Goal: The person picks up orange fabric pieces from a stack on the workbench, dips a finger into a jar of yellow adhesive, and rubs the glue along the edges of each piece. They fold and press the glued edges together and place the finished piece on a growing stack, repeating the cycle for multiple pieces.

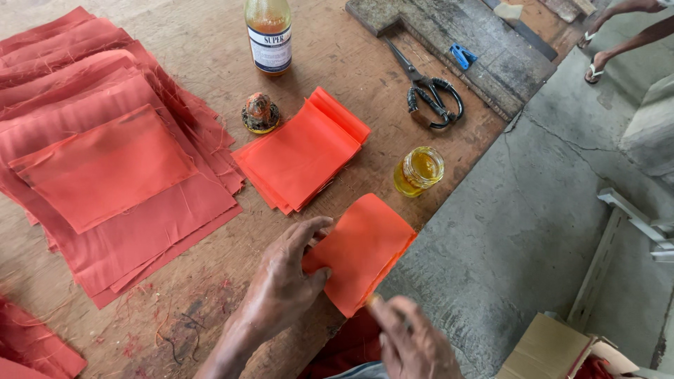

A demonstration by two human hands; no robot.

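Note:
My left hand (284, 277) presses flat on the near left part of an orange fabric square (365, 249) lying at the table's edge, thumb and fingers spread on it. My right hand (411, 340) is at the square's near corner, fingers closed on a small thin stick-like thing whose tip touches the fabric edge; what it is I cannot tell. A stack of similar orange squares (302, 154) lies just beyond. A small open glass jar of yellow liquid (419, 170) stands right of that stack.
Large piles of red cloth (105, 161) cover the table's left. A labelled bottle (269, 35), a small round stained lump (260, 114), black scissors (428, 88) and a blue clip (462, 56) lie farther back. Another person's feet (597, 52) stand on the concrete floor; a cardboard box (554, 351) is near right.

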